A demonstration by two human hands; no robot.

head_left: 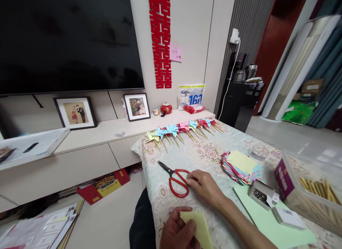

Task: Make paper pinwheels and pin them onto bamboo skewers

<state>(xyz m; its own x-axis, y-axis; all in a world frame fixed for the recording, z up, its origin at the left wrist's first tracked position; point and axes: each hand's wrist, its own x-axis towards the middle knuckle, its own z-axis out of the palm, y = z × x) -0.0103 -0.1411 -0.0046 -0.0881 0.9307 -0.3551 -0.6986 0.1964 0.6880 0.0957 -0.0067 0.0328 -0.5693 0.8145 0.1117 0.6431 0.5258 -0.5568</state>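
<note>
Scissors [171,172] near table edge [149,177], gap to pinwheels [184,126]

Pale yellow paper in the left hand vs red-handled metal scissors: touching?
Apart. The head view shows floral cloth between the pale yellow paper, pinched in the left hand, and the red-handled metal scissors.

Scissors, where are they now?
In the head view, the scissors lie on the left side of the table, beside the right hand and beyond the left hand holding yellow paper.
</note>
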